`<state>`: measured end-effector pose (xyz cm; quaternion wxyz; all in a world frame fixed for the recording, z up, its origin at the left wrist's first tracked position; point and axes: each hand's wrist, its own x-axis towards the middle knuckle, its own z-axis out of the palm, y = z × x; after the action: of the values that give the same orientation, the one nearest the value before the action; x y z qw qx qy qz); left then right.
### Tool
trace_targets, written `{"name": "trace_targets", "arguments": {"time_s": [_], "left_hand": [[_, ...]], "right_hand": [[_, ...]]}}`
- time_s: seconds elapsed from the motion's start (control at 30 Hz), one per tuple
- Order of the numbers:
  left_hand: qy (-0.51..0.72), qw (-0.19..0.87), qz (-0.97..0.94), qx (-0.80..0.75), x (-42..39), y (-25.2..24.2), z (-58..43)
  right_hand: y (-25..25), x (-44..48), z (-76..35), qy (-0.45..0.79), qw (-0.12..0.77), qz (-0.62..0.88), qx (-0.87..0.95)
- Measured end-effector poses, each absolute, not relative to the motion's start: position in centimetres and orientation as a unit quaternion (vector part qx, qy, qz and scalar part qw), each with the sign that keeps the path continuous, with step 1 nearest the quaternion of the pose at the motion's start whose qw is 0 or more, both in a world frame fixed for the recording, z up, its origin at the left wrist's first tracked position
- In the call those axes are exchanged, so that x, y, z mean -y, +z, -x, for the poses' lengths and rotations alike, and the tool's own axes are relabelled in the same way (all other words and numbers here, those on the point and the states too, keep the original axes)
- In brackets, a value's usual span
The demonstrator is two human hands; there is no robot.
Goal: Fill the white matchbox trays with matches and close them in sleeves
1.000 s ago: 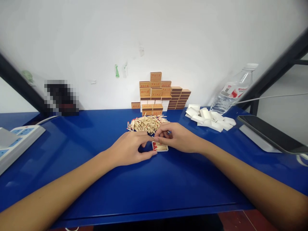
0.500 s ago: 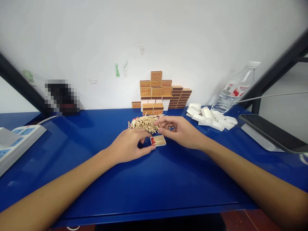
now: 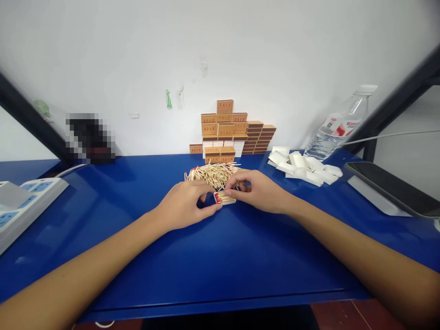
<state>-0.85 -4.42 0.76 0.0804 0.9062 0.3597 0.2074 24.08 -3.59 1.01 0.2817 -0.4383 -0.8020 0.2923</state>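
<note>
A small white matchbox tray [image 3: 229, 202] lies on the blue table, with red-tipped matches [image 3: 222, 197] lying side by side in it. My left hand [image 3: 187, 204] grips the tray's left end, its thumb at the near corner and its fingers at the far side. Over the right part of the tray, the thumb and forefinger of my right hand [image 3: 256, 190] are pinched together. Whatever is between them is too small to make out. Just behind both hands spreads a heap of loose matches [image 3: 213, 174], partly covered by my right fingers.
Stacked matchboxes [image 3: 225, 129] stand against the wall. To their right lie several white empty trays [image 3: 305, 167], a water bottle [image 3: 335, 126] and a phone [image 3: 395, 185] on a white support. A power strip [image 3: 32, 201] occupies the left side.
My right hand has come down and its thumb and forefinger have closed over the tray. My left hand keeps its place at the tray's end. The view has shifted slightly.
</note>
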Motion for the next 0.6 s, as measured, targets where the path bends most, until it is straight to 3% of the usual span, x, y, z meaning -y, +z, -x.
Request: {"name": "trace_targets", "arguments": {"time_s": [0.33, 0.6], "left_hand": [[0.206, 0.082, -0.910, -0.351, 4.40, 0.95, 0.83], [0.204, 0.095, -0.910, -0.348, 4.49, 0.94, 0.79]], "right_hand": [[2.06, 3.64, -24.99, 0.232, 0.217, 0.407, 0.856], [1.85, 3.93, -24.37, 0.244, 0.231, 0.395, 0.855]]}}
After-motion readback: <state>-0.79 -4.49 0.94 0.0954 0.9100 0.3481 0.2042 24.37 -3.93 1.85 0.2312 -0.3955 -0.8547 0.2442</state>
